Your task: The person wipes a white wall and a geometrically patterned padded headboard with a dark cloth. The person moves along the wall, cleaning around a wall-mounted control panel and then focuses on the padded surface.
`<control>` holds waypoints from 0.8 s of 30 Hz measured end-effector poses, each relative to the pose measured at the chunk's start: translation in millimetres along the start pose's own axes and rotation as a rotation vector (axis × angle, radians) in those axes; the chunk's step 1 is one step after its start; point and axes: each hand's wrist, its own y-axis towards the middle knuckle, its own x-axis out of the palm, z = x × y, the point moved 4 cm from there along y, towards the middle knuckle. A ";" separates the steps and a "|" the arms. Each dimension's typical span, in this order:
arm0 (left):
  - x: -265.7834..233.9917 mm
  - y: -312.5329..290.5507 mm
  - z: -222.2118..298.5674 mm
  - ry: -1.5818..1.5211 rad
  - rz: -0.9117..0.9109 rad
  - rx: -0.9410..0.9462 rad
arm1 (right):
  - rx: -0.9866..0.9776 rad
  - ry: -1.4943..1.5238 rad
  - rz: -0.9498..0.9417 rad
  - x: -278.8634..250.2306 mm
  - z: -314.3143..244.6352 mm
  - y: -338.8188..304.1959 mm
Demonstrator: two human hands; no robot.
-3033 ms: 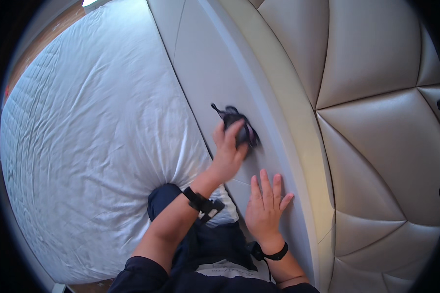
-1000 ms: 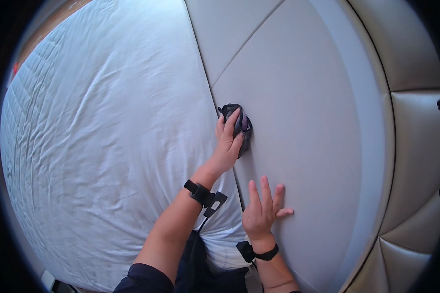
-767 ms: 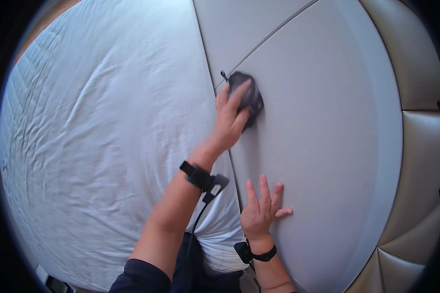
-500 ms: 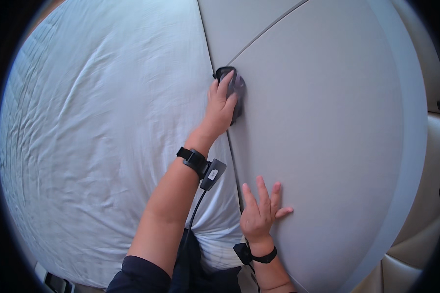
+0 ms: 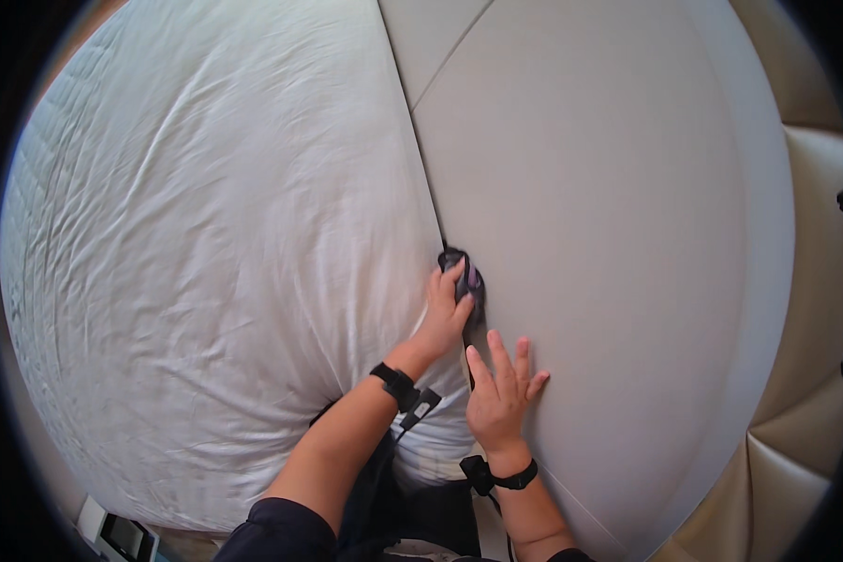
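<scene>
My left hand point(image 5: 448, 309) is closed over a dark grey, crumpled cloth-like thing point(image 5: 472, 283) with a purplish patch. It presses this against the dark seam where the white sheet point(image 5: 234, 244) meets a smooth beige panel point(image 5: 609, 225). Part of the thing is hidden under the fingers. Just below and to the right, my right hand point(image 5: 501, 398) is open, fingers spread, over the panel's near left edge and holding nothing. Both wrists wear black straps with small dark modules point(image 5: 398, 387).
The sheet is wrinkled, with a bunched fold near my body. Another seam point(image 5: 450, 54) crosses the panel at the far end. Gold padded upholstery point(image 5: 782, 478) borders the right side. A white and black object point(image 5: 117, 537) shows at the lower left.
My left hand has drawn the dark cloth-like thing toward me along the seam, close to my right hand. The right hand stays open and has barely shifted.
</scene>
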 end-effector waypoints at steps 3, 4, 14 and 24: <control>11.8 -25.9 -2.8 -0.133 -0.035 -0.113 | 0.009 -0.009 -0.039 5.5 -1.8 -0.3; 17.5 -35.1 -2.9 -0.146 -0.039 -0.132 | 0.001 -0.001 -0.042 7.8 -1.0 -4.1; 37.6 -75.9 7.1 -0.214 -0.172 -0.210 | -0.009 -0.154 -0.201 24.7 12.3 -23.9; 6.4 -70.7 104.3 -0.820 -0.500 -0.507 | 0.028 0.276 0.123 -16.2 29.1 -55.8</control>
